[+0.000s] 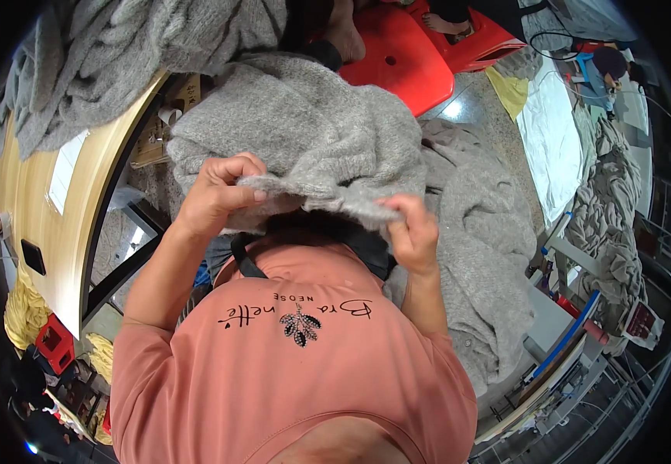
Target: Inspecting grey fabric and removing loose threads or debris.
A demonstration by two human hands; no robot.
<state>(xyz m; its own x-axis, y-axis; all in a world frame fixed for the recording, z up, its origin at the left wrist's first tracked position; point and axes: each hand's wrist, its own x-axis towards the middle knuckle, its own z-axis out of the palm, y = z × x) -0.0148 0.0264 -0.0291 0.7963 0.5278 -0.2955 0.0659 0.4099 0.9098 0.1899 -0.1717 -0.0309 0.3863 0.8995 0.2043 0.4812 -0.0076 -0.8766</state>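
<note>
A fuzzy grey knitted garment (312, 116) lies bunched across my lap, its near edge raised toward me. My left hand (218, 193) pinches that edge between thumb and curled fingers. Some way to the right, my right hand (414, 230) grips the same edge, thumb and fingers closed on the knit. Between the two hands the edge runs as a slightly rolled, folded band. Folds hide the garment's overall shape, so I cannot tell which part of it I hold.
More grey knitwear (478, 255) is heaped at my right, and another pile (150, 54) covers the far end of the wooden table (92, 185) at my left. A phone (33, 257) lies on that table. Ahead stands a red plastic stool (397, 58), with another person's bare foot (348, 35) beside it.
</note>
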